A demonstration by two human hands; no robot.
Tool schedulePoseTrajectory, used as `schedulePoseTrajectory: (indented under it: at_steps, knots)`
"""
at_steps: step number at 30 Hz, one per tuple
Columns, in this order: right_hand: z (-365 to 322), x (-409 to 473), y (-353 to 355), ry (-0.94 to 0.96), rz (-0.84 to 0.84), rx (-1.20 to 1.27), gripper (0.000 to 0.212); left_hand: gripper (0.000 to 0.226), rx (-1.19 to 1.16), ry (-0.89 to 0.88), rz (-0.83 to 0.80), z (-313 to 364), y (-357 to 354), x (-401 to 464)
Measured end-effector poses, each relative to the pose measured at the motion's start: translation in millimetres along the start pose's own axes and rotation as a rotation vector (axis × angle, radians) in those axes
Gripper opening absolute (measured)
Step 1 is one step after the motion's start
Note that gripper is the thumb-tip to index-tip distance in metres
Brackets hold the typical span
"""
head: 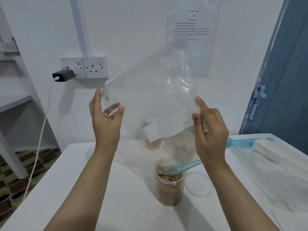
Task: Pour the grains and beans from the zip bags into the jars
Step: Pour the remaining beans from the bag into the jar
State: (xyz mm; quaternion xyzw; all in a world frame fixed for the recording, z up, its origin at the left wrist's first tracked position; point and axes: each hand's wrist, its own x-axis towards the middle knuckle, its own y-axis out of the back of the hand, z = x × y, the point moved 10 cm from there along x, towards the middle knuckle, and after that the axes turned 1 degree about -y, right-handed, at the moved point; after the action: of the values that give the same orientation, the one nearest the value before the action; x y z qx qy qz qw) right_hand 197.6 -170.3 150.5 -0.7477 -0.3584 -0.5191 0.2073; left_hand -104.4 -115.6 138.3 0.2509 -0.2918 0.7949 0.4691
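Note:
A large clear zip bag (155,97) hangs upside down above the table, its blue zip mouth (180,167) dipping into an open clear jar (169,189) filled with tan beans. Only a few beans remain in the bag's upper left corner (106,97). My left hand (106,119) pinches that corner between thumb and fingers. My right hand (210,125) pinches the bag's right edge, index finger pointing up. A white label (166,129) sits on the bag. Behind the bag, blurred, stands a second jar (154,130) with pale grain.
A clear round lid (200,184) lies right of the bean jar. Another zip bag (275,177) lies flat on the white table (83,189) at right, beside a long white box (276,152). A wall socket with a black charger (63,75) and cable is at left.

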Motion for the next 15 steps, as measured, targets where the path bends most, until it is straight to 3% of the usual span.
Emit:
schedulePoseTrajectory:
  at_steps: [15]
  knots:
    - [11,0,7,-0.055,0.034,0.018,0.037,0.065,0.002,-0.036,-0.011,16,-12,2]
